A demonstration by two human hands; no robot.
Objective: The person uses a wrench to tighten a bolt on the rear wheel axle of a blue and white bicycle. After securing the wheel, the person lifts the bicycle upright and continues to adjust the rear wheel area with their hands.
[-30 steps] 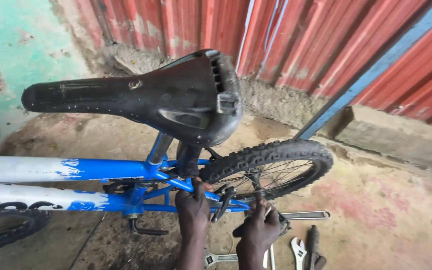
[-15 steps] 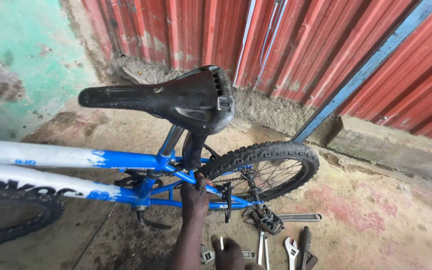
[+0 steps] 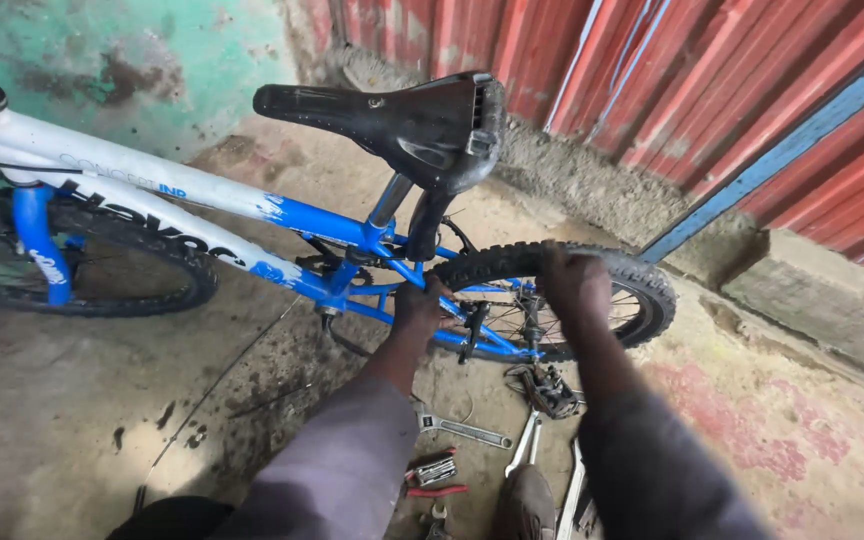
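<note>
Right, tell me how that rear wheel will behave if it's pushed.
The rear wheel would probably spin freely: it looks lifted slightly off the ground, though that is hard to tell. Its knobby tyre should give a firm, non-slip hold where the right hand rests on it. The bike itself likely won't tip, since the left hand steadies the frame.

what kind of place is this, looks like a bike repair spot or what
Probably an informal outdoor bike repair spot. A blue and white bicycle stands on a stained concrete floor, spanners lie on the ground by its rear wheel, and a red corrugated metal wall runs behind.
</note>
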